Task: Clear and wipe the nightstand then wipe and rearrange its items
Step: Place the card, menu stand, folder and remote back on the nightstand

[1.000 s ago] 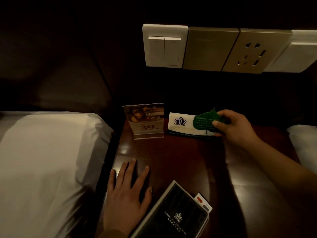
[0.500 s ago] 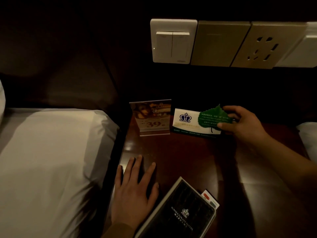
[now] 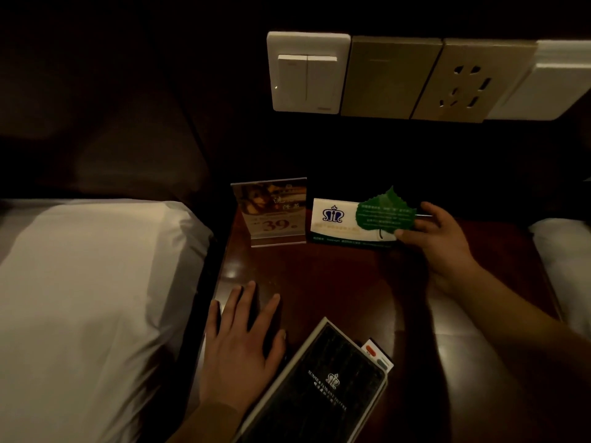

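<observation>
The dark wooden nightstand [image 3: 335, 282] fills the middle of the view. At its back edge my right hand [image 3: 438, 238] pinches a green leaf-shaped card [image 3: 385, 214] held against a white card with a blue crown logo [image 3: 335, 223]. An acrylic sign stand with "39" on it [image 3: 271, 212] stands left of them. My left hand [image 3: 243, 340] lies flat, fingers spread, on the nightstand's front left, over a dark thing I cannot make out. A black folder with a crest [image 3: 323, 385] lies at the front edge, with a small white card with a red mark [image 3: 377, 354] poking out beside it.
A white pillow [image 3: 89, 298] on the bed lies left of the nightstand. More white bedding [image 3: 563, 266] shows at the right. A wall panel above holds a white double switch [image 3: 307, 71], a gold blank plate [image 3: 390, 78] and a gold socket [image 3: 467, 84].
My right hand has shifted the leaf card slightly along the white card. The left hand stays flat on the nightstand. The camera has drifted a little.
</observation>
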